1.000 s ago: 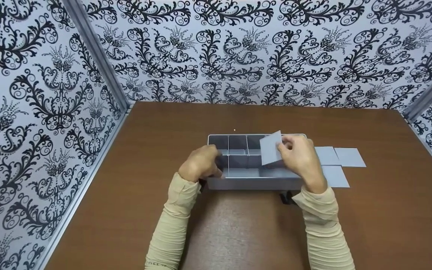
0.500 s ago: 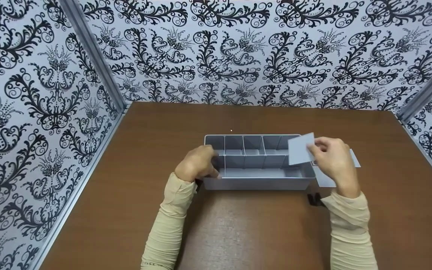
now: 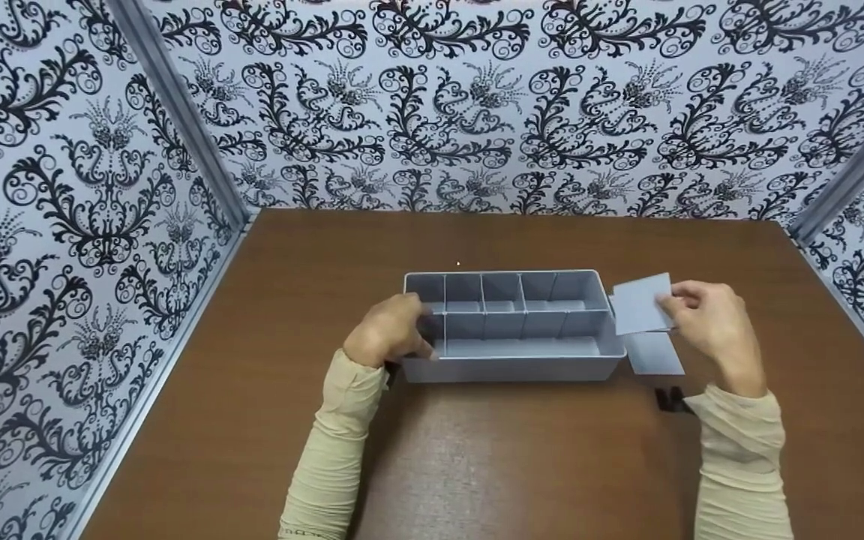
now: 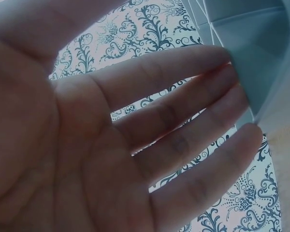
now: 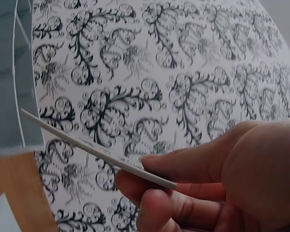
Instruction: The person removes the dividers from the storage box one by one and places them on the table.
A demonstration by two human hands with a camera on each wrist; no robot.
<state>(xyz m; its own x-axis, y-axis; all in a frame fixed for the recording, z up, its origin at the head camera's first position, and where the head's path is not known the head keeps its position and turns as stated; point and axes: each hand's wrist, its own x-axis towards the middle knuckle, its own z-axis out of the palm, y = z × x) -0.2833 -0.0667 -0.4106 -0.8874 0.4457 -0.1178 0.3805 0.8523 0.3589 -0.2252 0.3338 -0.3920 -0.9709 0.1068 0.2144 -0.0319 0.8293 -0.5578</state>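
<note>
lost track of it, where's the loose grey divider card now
In the head view the divider card is pinched in the right hand, just right of the grey organiser box.

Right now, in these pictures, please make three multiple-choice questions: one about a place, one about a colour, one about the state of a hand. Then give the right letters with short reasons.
1. Where does the right hand hold the flat card?
A. deep inside the box
B. beside the right end of the box, above another card
C. against the back wall

2. What colour is the box?
A. red
B. green
C. grey

3. How is the left hand?
A. fingers straight, resting on the left end of the box
B. pinching a card
C. lying flat on the table, away from the box

Answers:
1 B: the head view shows the card outside the box's right end, with a lying card on the table below it.
2 C: box and dividers look grey.
3 A: the left wrist view shows straight fingers at the box edge.
</note>
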